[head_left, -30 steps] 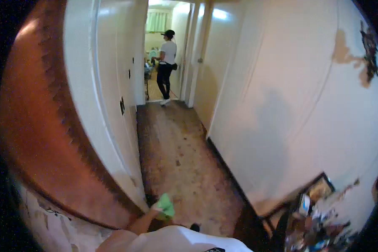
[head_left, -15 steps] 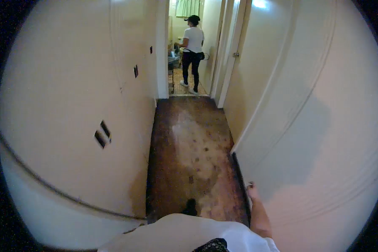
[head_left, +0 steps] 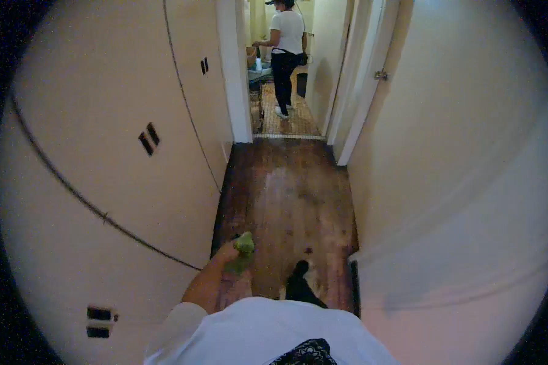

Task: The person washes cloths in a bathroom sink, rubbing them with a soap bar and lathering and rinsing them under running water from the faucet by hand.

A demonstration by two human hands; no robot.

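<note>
My left hand (head_left: 228, 251) hangs forward over the wooden floor, near the left wall. Its fingers are closed around a small green, soft-looking thing (head_left: 244, 243), possibly a cloth; blur hides its exact kind. A darker green part shows just below it. My right hand is out of view. One dark shoe (head_left: 301, 267) of mine is stepping ahead on the floor (head_left: 280, 201).
Cream walls flank the narrow hallway, with switch plates (head_left: 149, 139) and a hanging cord (head_left: 181, 88) on the left. A door with a knob (head_left: 380, 75) is at right. Another person (head_left: 288, 36) stands in the tiled room beyond the doorway, beside a blue-grey basin (head_left: 260, 74).
I have moved forward along the hallway, so the doorway and person appear closer. My left hand has swung into view with the green thing; my right hand has left the view.
</note>
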